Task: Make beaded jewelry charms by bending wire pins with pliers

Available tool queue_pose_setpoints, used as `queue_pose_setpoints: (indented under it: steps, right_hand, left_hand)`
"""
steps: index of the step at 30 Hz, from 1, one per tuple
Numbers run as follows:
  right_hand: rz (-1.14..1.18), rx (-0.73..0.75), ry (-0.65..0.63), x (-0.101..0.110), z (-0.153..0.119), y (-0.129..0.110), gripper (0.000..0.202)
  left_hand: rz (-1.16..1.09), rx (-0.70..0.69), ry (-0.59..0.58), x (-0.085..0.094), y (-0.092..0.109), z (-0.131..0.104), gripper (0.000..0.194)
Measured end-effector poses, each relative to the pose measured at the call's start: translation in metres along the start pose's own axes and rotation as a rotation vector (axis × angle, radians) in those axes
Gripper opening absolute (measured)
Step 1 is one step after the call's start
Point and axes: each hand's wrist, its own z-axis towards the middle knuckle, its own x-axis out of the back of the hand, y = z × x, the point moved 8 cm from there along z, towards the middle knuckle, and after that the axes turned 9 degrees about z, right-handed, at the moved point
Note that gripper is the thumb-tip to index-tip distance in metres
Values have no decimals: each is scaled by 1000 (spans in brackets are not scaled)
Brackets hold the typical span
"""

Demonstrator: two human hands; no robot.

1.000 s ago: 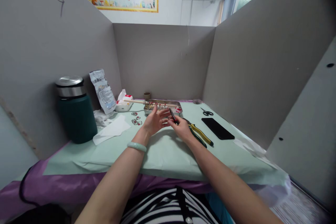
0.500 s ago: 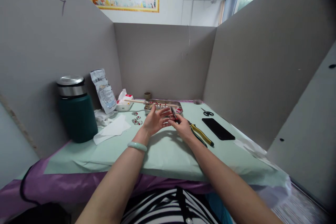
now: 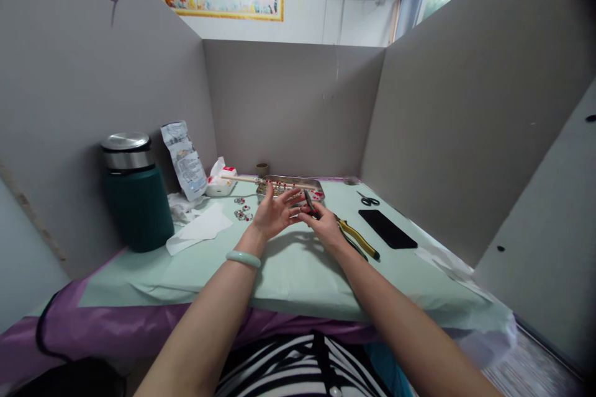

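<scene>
My left hand [image 3: 275, 213] is open, palm up and fingers spread, in front of a metal tray [image 3: 321, 191] of red and silver beaded pieces. A green bangle is on that wrist. Fingers of my right hand [image 3: 322, 223] are closed on a small dark tool [image 3: 309, 201], whose tip points up beside my left fingertips. Whether a small piece lies between the hands is too fine to tell. Yellow-handled pliers [image 3: 357, 238] lie on the table just right of my right hand. A wooden stick [image 3: 239, 179] with beaded pieces rests across the tray.
Small beaded rings [image 3: 242, 214] lie left of my left hand. Further left are white paper [image 3: 200, 229], a tissue pack [image 3: 221, 185], a silver pouch [image 3: 185, 161] and a green flask [image 3: 137, 205]. A black phone [image 3: 387, 228] and scissors [image 3: 369, 201] lie right. Grey partitions [image 3: 293, 108] surround the table.
</scene>
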Motion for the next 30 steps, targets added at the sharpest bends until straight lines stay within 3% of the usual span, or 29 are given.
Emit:
queue_pose_setpoints:
  steps: [2,6,15,22,25,30]
  right_hand:
    - [18,5,-17,-1,0,0,29]
    - [25,61,69,8,0,-3,35]
    - [-10,64,62,6,0,-4,24]
    - [-51,110,21,0,1,-4,28]
    - [-39,112,32,2,0,-5,29]
    - [-75,100,40,3,0,-3,26]
  left_hand:
    - [-10,-3,-11,-2,1,-1,72]
    - [-32,-27,-23,-4,4,-1,74]
    - [-28,-20,-23,-4,2,0,72]
    - [113,-82,12,4,-2,4,33]
    - [198,-85,81,13,-5,6,40]
    - [234,-85,170,21,-7,8,31]
